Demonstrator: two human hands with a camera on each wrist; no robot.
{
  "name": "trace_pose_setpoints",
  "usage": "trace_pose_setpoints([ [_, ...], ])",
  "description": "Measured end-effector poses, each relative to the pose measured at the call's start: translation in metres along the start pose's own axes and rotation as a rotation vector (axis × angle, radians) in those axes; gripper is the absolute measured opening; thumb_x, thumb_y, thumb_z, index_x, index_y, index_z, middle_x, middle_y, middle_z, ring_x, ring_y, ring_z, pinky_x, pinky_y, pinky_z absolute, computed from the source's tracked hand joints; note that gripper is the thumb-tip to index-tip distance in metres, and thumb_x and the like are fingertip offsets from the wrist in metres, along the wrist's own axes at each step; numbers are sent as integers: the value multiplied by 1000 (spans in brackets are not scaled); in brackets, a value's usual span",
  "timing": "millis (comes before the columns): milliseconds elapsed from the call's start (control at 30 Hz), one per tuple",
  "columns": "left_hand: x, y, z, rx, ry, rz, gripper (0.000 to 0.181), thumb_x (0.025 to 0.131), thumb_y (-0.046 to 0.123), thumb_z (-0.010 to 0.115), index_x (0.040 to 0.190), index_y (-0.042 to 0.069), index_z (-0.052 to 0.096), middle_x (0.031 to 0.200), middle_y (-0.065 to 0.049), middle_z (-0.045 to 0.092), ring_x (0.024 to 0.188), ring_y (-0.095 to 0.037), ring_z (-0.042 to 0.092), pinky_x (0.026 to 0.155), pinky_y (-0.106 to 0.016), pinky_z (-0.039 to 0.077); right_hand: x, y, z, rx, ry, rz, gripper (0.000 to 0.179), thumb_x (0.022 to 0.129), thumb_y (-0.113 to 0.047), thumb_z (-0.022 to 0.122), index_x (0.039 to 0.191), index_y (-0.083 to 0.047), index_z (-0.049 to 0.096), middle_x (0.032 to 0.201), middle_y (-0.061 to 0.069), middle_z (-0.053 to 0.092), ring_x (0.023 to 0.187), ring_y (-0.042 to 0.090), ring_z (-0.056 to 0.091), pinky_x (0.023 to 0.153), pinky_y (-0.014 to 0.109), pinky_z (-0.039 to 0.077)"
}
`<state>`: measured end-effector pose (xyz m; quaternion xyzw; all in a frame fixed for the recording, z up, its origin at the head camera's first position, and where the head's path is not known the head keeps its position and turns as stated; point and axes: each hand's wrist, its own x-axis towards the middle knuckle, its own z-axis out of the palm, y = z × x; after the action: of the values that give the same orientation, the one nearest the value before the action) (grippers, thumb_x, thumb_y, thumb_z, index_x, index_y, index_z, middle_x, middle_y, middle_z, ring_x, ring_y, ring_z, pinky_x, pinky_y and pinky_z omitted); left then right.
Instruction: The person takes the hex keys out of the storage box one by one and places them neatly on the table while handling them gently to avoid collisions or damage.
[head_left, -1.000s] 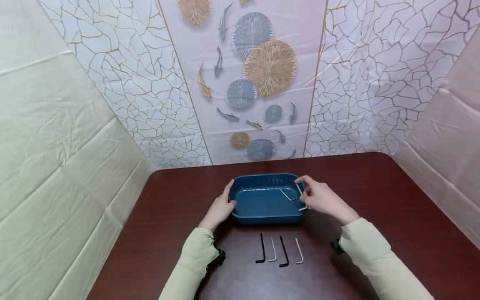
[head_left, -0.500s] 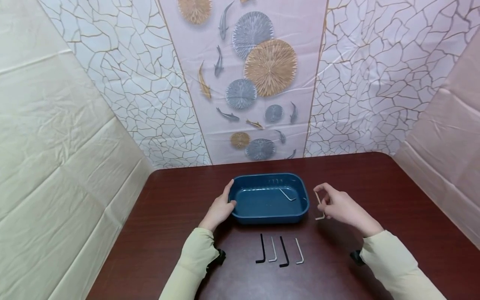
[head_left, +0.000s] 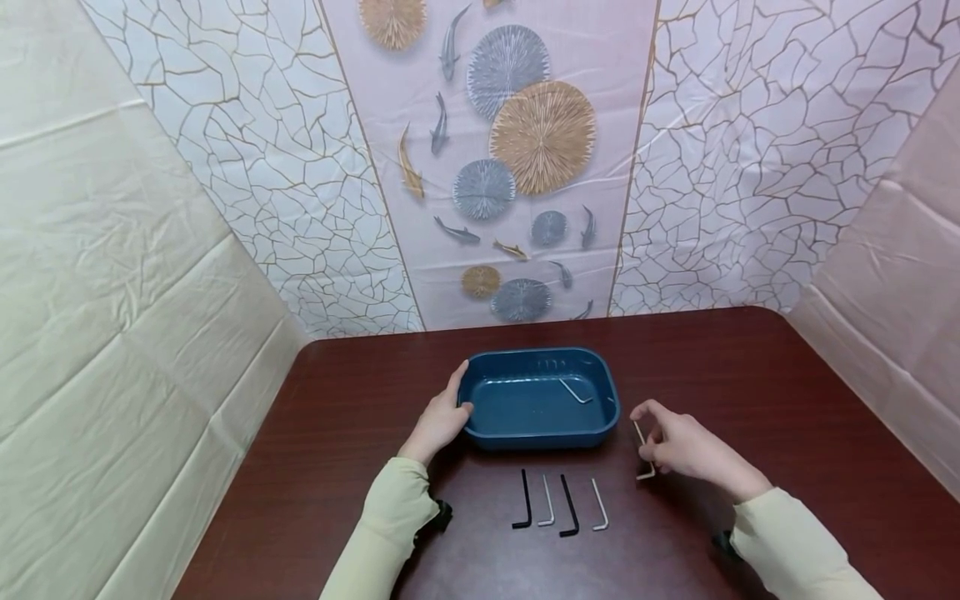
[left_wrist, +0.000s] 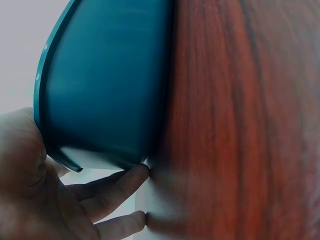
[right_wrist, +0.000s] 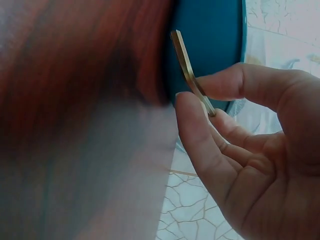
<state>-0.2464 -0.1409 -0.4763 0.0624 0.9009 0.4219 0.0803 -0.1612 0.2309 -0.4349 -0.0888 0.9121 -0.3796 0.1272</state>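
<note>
My right hand pinches a brass-coloured hex key between thumb and fingers, its short arm pointing out from the grip. In the head view the hand is just right of a blue tray, over the table. My left hand grips the tray's left end, thumb at the rim and fingers along the outer wall. Inside the tray, toward its right side, lies one silver hex key. In front of it several more lie in a row: a black hex key, a silver hex key and others alike.
The dark red-brown table extends around the tray. Behind it hangs a patterned cloth backdrop, and a pale fabric wall closes off the left side, with another on the right.
My right hand has carried the brass-coloured hex key out of the tray's right end, moved right, then lowered it toward the front of the table. The left hand stays on the tray.
</note>
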Motion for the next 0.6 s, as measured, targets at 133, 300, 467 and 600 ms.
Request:
trace_pose_setpoints([
  [133, -1, 0, 1, -8, -2, -7, 76, 99, 17, 51, 163, 37, 13, 114, -17, 60, 54, -19, 41, 60, -35, 40, -3, 7, 6, 38, -34, 14, 39, 87, 1, 65, 123, 1, 51, 72, 7, 57, 57, 23, 58, 57, 37, 50],
  [300, -1, -1, 0, -16, 1, -10, 76, 100, 17, 51, 162, 37, 13, 107, -15, 60, 53, -19, 41, 60, -36, 40, -7, 13, 14, 72, -67, 13, 41, 82, 4, 68, 120, -1, 52, 72, 7, 57, 57, 23, 59, 56, 37, 50],
  [467, 0, -1, -1, -13, -1, -6, 77, 99, 17, 51, 162, 38, 12, 94, -13, 57, 51, -18, 40, 59, -35, 40, -9, 12, 19, 82, -90, 16, 42, 79, 5, 70, 117, -1, 54, 72, 7, 57, 57, 23, 60, 56, 37, 51],
  [600, 0, -1, 0, -11, -2, 1, 77, 99, 17, 51, 162, 38, 12, 89, -14, 55, 50, -18, 39, 57, -35, 39, -12, 10, 22, 74, -72, 16, 42, 77, 5, 70, 116, -1, 54, 70, 7, 57, 56, 23, 60, 55, 36, 50],
])
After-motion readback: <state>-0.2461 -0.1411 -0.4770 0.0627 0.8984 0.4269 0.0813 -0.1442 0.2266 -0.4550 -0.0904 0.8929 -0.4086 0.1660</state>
